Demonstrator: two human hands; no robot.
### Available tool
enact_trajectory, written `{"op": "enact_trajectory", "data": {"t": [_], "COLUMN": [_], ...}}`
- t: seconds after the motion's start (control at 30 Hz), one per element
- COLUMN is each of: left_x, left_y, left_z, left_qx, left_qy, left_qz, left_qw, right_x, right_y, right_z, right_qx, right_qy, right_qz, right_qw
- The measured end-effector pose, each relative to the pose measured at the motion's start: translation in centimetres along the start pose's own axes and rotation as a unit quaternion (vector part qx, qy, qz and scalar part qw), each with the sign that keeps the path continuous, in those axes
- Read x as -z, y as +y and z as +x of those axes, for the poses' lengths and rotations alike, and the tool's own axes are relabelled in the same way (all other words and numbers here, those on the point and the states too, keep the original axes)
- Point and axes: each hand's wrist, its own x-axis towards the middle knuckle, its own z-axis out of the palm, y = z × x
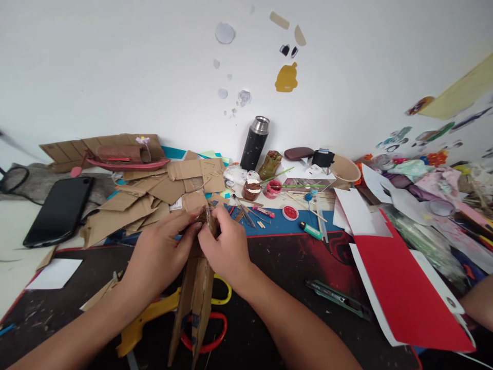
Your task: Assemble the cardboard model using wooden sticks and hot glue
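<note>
Both hands meet at the middle of the view over a dark mat, gripping a folded cardboard piece (198,288) whose long strips hang down toward me. My left hand (165,244) is closed, its thumb and fingers pinching the upper left part. Opposite it, my right hand (226,245) pinches the upper right edge, fingertips close to the left ones. The fingers partly hide the piece's top. Beneath the strips lie a yellow glue gun (144,321) and scissors, partly covered, with a red handle loop (221,334) and a yellow handle loop (227,295).
Cardboard scraps (154,192) pile up behind my left hand, near a model boat (127,163) and a phone (59,210). Paint jars (272,189) and a black flask (254,144) stand behind. Rightward lie a utility knife (339,298), red paper (408,288) and another person's arm (481,303).
</note>
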Motion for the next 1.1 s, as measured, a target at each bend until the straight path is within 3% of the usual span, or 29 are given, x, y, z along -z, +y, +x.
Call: {"op": "enact_trajectory", "data": {"t": [1.1], "left_x": [0.4], "left_y": [1.9], "left_z": [1.8], "left_qx": [0.18], "left_qy": [-0.001], "left_qz": [-0.067], "left_qw": [0.981], "right_x": [0.4], "right_y": [-0.1], "right_z": [0.0], "right_qx": [0.022], "right_qy": [0.016], "right_qz": [0.002], "right_qw": [1.0]}}
